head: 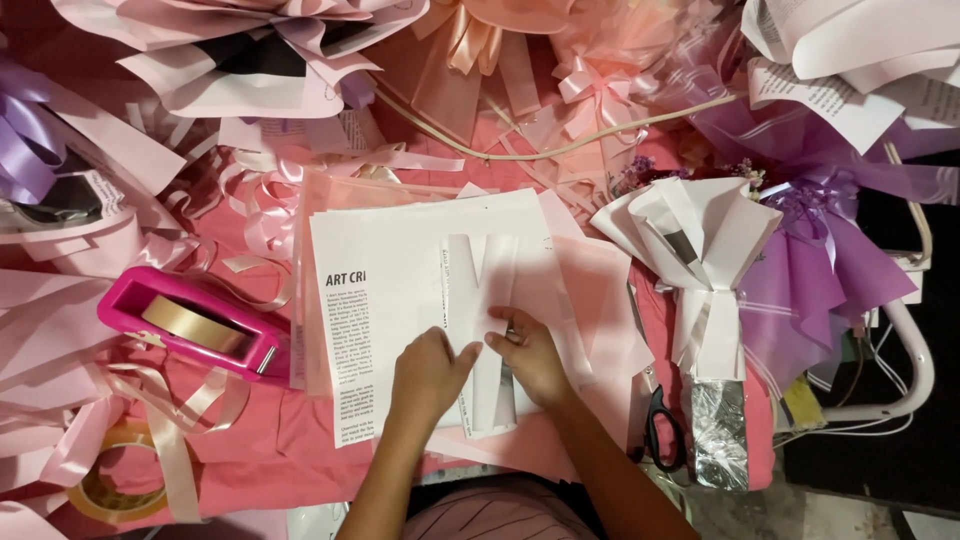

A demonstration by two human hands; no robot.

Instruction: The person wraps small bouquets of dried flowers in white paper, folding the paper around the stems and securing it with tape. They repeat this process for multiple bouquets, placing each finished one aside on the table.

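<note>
Both hands press down on a folded strip of white paper (483, 330) that lies on a stack of white printed sheets (400, 290) over the pink-covered tabletop (300, 440). The strip is long and narrow, creased lengthwise, and splays into a V shape at its far end. The left hand (432, 372) is curled loosely with its knuckles up, resting on the near left edge of the strip; the right hand (530, 352) pinches the fold with fingertips bent. Just right of the right hand lie black-handled scissors (660, 425), and beyond them a white paper bouquet wrap with a foil-covered stem (705, 300). Left of the left hand sits a bright pink tape dispenser (190, 325).
</note>
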